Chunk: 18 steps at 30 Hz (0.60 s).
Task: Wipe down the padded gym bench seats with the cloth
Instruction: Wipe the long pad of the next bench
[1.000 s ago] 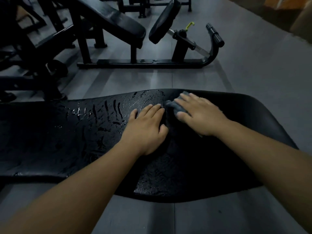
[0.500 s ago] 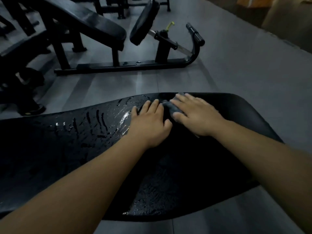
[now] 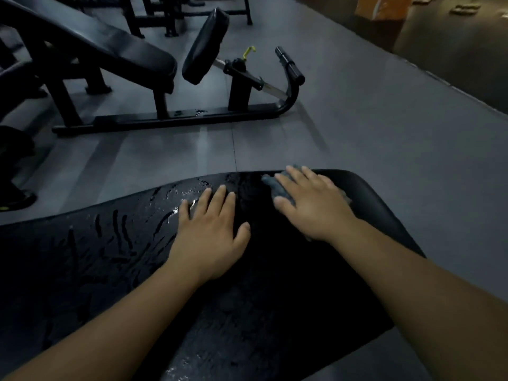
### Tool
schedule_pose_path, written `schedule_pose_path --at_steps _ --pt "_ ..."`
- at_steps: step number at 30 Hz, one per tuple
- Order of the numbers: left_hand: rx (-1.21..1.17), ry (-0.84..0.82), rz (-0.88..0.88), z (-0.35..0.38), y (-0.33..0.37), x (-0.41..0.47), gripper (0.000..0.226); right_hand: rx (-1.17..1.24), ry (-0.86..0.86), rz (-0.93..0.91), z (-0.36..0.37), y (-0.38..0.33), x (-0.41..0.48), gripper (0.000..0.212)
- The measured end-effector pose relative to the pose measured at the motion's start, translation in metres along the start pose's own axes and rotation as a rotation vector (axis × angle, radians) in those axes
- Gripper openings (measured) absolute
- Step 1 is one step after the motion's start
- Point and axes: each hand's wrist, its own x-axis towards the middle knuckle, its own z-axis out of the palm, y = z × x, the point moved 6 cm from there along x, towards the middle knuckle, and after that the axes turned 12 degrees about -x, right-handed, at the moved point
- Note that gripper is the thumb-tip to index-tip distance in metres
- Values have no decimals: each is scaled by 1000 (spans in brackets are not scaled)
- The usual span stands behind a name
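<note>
A black padded bench seat (image 3: 275, 298) fills the lower half of the view, wet and streaked on its left part. My left hand (image 3: 211, 235) lies flat on the pad with its fingers straight. My right hand (image 3: 313, 204) presses a small grey cloth (image 3: 275, 188) flat against the pad near its far edge, fingers extended over it. Most of the cloth is hidden under that hand.
Another black incline bench (image 3: 115, 48) with a separate seat pad (image 3: 204, 45) stands on a floor frame (image 3: 176, 119) beyond. The grey floor (image 3: 357, 127) lies to the right. An orange box (image 3: 382, 6) sits far back right.
My right hand and the cloth have slid right, away from my left hand, opening a gap between them. The camera has shifted, showing the bench more from the left.
</note>
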Motion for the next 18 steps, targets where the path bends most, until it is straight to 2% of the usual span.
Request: schedule_pose_path --at_steps 2,6,9,13,14,16,18 --pt "26 10 -8 2 -1 1 80 -11 4 -59 0 -16 -5 65" --pt "28 -3 -53 6 3 1 68 15 -4 -390 -4 -19 -72 78" --pt "-41 -21 -38 8 30 -13 59 22 -17 -334 1 23 -58 84" --pt "-76 20 -63 21 61 -33 59 -8 -15 -118 5 13 -18 69" --pt "-84 40 -87 23 62 -35 59 -10 -4 -151 5 3 -26 69" --pt "-85 55 -120 25 64 -37 59 -3 34 -330 2 -8 -69 75" --pt "-77 60 -155 26 66 -37 59 27 38 -440 3 8 -104 81"
